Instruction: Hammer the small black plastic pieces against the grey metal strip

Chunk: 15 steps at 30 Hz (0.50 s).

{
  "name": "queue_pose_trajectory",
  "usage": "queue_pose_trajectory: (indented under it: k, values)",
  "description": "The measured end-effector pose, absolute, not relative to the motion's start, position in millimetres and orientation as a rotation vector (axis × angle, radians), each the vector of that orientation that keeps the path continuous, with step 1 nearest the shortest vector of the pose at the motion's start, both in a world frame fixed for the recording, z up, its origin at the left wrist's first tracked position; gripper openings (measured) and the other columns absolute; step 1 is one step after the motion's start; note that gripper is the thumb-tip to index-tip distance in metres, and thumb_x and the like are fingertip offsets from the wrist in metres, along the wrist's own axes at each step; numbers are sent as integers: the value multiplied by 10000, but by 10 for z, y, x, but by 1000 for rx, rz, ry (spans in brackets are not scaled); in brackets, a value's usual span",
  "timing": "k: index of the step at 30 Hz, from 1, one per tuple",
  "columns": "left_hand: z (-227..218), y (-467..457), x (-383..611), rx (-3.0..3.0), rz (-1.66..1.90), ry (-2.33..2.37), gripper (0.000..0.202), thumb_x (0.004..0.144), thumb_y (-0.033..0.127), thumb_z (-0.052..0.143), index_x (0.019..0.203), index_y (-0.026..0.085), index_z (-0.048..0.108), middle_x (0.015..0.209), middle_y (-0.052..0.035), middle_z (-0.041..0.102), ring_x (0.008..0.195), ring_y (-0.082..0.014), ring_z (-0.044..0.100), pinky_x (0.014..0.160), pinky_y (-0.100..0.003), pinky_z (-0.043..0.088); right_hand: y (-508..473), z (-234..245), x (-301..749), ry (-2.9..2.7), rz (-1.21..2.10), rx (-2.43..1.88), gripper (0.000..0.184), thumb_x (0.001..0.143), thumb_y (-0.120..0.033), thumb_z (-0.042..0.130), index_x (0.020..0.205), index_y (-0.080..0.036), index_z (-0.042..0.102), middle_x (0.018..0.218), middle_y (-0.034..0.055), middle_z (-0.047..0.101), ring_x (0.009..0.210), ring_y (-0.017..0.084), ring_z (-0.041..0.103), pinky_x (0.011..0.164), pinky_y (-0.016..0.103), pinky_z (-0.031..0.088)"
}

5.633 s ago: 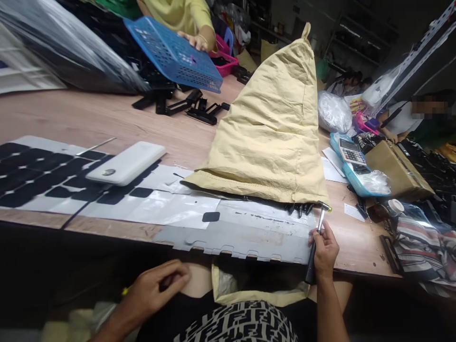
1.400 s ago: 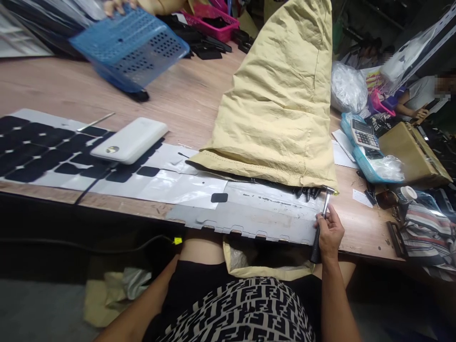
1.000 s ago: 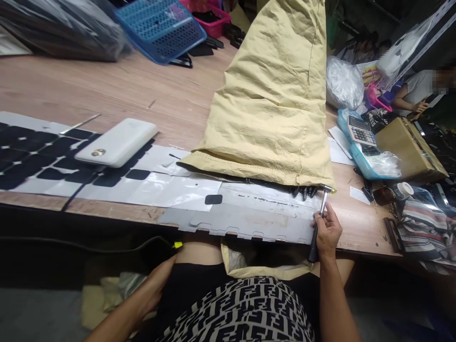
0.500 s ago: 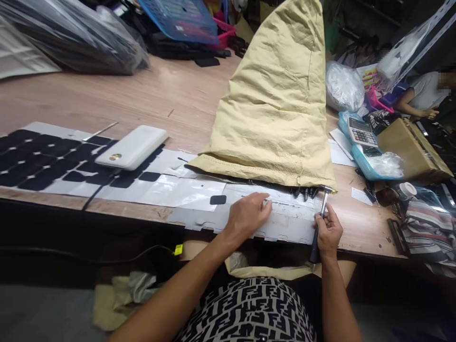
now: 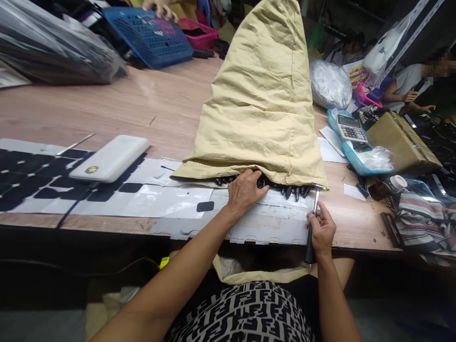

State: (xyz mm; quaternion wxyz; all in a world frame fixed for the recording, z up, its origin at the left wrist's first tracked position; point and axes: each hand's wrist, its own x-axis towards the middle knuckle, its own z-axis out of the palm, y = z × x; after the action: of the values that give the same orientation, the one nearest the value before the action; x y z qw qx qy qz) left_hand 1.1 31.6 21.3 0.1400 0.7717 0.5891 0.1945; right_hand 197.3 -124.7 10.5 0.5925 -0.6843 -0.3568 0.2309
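A large tan cloth bag (image 5: 256, 114) lies on the table with its mouth toward me. Small black pieces (image 5: 294, 191), shiny and pointed, poke out from under its edge; their kind is too small to tell. My left hand (image 5: 245, 190) is at the mouth, fingers spread over the black pieces and touching them, the fingertips partly hidden. A hammer (image 5: 315, 204) with a metal shaft and a black grip is in my right hand (image 5: 323, 230), fingers closed round it. Its head lies by the bag's right corner. Beneath my hands is a grey-white sheet (image 5: 270, 223).
On the left, a white power bank (image 5: 110, 159) with a cable lies on black patches (image 5: 21, 175). Behind are a blue basket (image 5: 153, 40), a pink basket (image 5: 199, 35) and another person's hand (image 5: 160, 8). A calculator (image 5: 351, 128), a cardboard box (image 5: 404, 142) and striped cloth (image 5: 423, 213) stand right.
My left hand has moved forward from the sheet to the bag's mouth, and the bag's edge is lifted there. The right hand keeps the hammer. A person's hand has appeared at the blue basket.
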Motion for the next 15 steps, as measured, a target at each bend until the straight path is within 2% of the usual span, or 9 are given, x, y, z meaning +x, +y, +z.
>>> queue_pose_trajectory:
  k: [4, 9, 15]
  values:
    - [160, 267, -35, 2282, 626, 1629, 243, 882, 358, 583, 989, 202, 735, 1011, -72, 661, 936, -239, 644, 633, -299, 468, -1253, 119, 1978, -826, 527, -1605, 597, 798, -364, 688, 1349, -145, 620, 810, -3, 612, 557, 95, 549, 540, 257, 498]
    - [110, 76, -216, 2279, 763, 1574, 277, 937, 264, 496, 1004, 199, 756, 980, -63, 664, 907, -201, 645, 656, -284, 484, -1256, 127, 1977, -803, 556, -1598, 625, 778, -365, 696, 1352, -131, 616, 806, -9, 597, 559, 93, 542, 552, 260, 507]
    - [82, -33, -268, 2233, 766, 1553, 263, 937, 365, 562, 1042, 222, 756, 954, -47, 677, 871, -193, 649, 673, -282, 476, -1247, 106, 1985, -817, 518, -1628, 641, 779, -383, 700, 1359, -126, 610, 812, -2, 605, 561, 99, 555, 552, 262, 507]
